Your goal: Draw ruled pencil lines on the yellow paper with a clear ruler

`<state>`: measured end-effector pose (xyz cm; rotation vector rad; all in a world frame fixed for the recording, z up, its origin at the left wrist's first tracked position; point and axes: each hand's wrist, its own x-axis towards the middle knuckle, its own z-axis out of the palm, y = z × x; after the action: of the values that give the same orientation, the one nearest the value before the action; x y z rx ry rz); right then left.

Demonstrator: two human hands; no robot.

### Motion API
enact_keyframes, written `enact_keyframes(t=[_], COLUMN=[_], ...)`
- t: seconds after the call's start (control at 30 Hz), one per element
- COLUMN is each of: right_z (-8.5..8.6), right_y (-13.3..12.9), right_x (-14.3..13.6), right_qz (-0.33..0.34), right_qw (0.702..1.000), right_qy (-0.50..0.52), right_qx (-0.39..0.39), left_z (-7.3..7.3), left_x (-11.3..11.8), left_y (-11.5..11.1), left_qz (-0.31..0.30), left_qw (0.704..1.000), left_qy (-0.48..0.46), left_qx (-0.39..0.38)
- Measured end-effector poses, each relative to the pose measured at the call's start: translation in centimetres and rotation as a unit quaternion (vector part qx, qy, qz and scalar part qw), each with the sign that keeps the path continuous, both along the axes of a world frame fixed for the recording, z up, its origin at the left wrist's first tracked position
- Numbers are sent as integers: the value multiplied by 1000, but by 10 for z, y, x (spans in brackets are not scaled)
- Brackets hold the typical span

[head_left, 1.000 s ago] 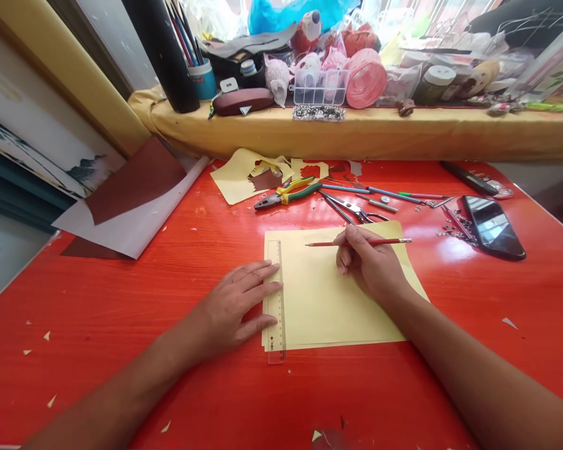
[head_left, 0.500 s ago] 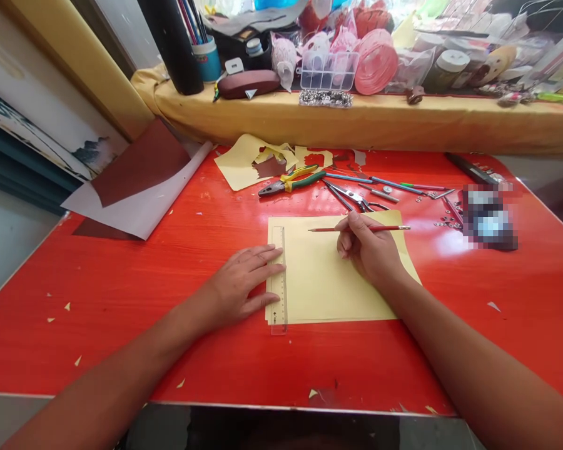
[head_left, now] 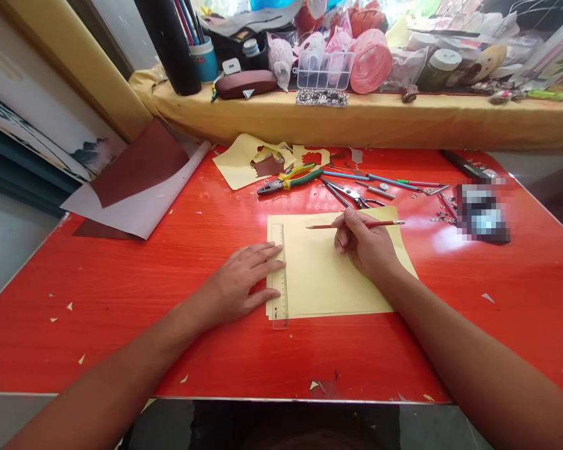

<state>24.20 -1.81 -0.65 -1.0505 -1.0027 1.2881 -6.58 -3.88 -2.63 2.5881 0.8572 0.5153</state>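
Yellow paper sheets [head_left: 328, 275] lie stacked on the red table [head_left: 206, 369]. A clear ruler [head_left: 279, 300] runs up and down along their left edge, its lower end past the paper. My left hand [head_left: 244, 281] lies flat with fingers spread, fingertips resting on the ruler. In my right hand [head_left: 368, 247] is a red pencil [head_left: 319, 226], held between thumb and fingers and lying nearly level above the paper, its tip pointing left. The right hand's lower fingers are curled in.
Behind the paper lie pliers [head_left: 291, 179], scissors [head_left: 354, 195], pens and yellow paper scraps [head_left: 237, 165]. Brown and white sheets [head_left: 145, 165] are at the left. A blurred dark object [head_left: 483, 215] is at the right. The cloth-covered ledge [head_left: 281, 122] holds many craft items.
The view has shifted slightly. Both hands, the ruler and the pencil keep nearly the same places on and over the paper.
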Motion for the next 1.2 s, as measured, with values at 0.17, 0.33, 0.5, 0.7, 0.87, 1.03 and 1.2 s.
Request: enact_keyframes(t=[0.17, 0.33, 0.5, 0.7, 0.87, 1.03, 1.2], right_z=[0, -3, -6, -6, -3, -1, -2], right_y=[-1, 1, 2, 1, 1, 0, 0], right_x=[0, -1, 0, 2, 1, 0, 0], right_qz=[4, -1, 4, 7, 10, 12, 8], right_qw=[1000, 1000, 1000, 1000, 1000, 1000, 1000], right_qy=[-11, -12, -15, -5, -5, -8, -29], right_qx=[3, 10, 15, 18, 16, 11, 9], left_z=[3, 3, 2, 3, 4, 5, 5], left_x=[0, 0, 0, 1, 1, 1, 1], left_y=[1, 2, 4, 3, 2, 1, 1], left_qz=[-6, -6, -3, -2, 1, 2, 1], left_qw=[1000, 1000, 1000, 1000, 1000, 1000, 1000], left_qy=[9, 10, 7, 14, 5, 9, 8], left_qx=[6, 4, -7, 0, -16, -17, -13])
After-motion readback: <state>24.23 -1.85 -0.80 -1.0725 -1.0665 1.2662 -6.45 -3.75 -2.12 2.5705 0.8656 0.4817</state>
